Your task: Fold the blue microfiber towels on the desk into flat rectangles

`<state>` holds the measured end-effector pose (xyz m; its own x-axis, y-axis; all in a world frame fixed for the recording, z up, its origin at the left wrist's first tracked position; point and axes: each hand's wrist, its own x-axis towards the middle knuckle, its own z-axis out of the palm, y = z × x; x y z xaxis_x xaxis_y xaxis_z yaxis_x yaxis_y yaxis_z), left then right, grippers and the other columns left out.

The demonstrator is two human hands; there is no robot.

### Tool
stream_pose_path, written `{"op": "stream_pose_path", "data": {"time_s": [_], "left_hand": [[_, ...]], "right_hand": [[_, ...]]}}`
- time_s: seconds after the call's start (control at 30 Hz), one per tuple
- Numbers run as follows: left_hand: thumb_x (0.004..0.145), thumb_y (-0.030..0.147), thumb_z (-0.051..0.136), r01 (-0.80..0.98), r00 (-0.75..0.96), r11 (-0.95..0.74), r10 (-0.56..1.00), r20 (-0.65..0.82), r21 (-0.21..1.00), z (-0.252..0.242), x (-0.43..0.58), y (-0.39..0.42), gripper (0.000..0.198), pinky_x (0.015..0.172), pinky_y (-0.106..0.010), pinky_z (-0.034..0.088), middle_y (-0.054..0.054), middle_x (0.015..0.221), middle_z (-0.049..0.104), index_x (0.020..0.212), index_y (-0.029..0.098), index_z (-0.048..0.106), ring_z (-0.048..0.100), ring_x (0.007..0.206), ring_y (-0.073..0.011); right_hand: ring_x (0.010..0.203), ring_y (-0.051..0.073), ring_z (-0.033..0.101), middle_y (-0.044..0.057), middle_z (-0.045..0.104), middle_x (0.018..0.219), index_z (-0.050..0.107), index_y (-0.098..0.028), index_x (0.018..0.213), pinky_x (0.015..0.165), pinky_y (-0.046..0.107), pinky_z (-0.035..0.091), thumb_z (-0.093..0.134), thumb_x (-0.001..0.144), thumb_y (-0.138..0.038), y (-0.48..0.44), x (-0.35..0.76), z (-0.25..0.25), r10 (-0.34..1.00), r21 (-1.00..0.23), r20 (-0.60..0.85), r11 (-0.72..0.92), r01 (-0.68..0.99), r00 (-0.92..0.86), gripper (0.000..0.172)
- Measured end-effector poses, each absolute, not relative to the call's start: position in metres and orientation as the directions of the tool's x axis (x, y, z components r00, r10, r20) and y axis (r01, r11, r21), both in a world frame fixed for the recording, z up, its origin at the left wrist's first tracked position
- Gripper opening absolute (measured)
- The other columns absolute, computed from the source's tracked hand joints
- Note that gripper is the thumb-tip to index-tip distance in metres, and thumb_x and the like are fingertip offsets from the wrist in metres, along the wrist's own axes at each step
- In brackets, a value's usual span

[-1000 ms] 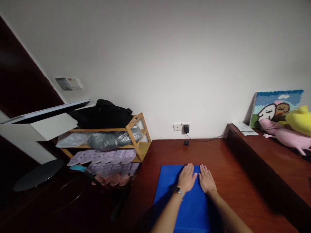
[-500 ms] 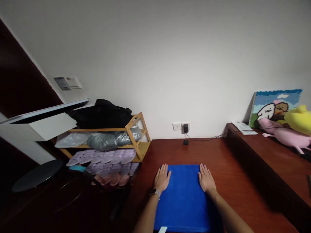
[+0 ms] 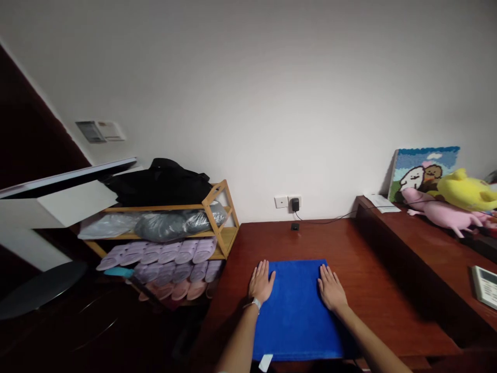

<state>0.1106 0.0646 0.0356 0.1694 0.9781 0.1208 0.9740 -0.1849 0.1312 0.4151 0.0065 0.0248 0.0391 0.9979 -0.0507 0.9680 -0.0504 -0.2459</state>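
Observation:
A folded blue towel (image 3: 297,311) lies flat on the red-brown wooden table (image 3: 361,290) in front of me. My left hand (image 3: 261,282) rests palm down on the towel's far left corner, fingers stretched out, with a watch on the wrist. My right hand (image 3: 331,289) lies flat on the far right edge of the towel, fingers also straight. Neither hand holds anything. A small white tag (image 3: 266,362) shows at the towel's near left corner.
A wooden shoe rack (image 3: 212,228) with lilac slippers and a black bag stands to the left. A raised wooden ledge (image 3: 427,248) on the right carries plush toys, a picture and a white device. A charger (image 3: 295,204) is plugged into the wall socket.
My left hand slid from the middle of the towel out to its left edge, then both hands stayed flat. The view shifted slightly, showing more of the towel's near edge.

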Motion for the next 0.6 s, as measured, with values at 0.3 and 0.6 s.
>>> {"op": "stream_pose_path", "data": {"time_s": [0.3, 0.6], "left_hand": [[0.105, 0.05, 0.018, 0.973, 0.177, -0.193, 0.976, 0.128, 0.124, 0.055, 0.134, 0.061, 0.069, 0.129, -0.049, 0.016, -0.011, 0.167, 0.031, 0.162, 0.013, 0.025, 0.021, 0.157, -0.0259], [0.107, 0.047, 0.01, 0.796, 0.486, -0.51, 0.859, 0.16, 0.324, 0.03, 0.302, -0.018, 0.064, 0.128, -0.044, 0.025, -0.006, 0.167, 0.032, 0.163, 0.019, 0.024, 0.026, 0.155, -0.0209]], "right_hand": [[0.158, 0.018, 0.01, 0.005, 0.018, 0.171, 0.019, -0.01, 0.163, 0.128, 0.038, 0.009, 0.011, 0.103, -0.043, -0.012, 0.415, 0.03, 0.997, -0.306, -0.061, -0.068, 0.95, 0.051, 0.068], [0.159, 0.021, 0.006, 0.006, 0.013, 0.171, 0.023, -0.013, 0.162, 0.128, 0.041, 0.009, 0.027, 0.099, -0.036, -0.012, 0.424, 0.02, 0.997, -0.281, -0.064, 0.032, 0.959, -0.052, 0.068]]}}
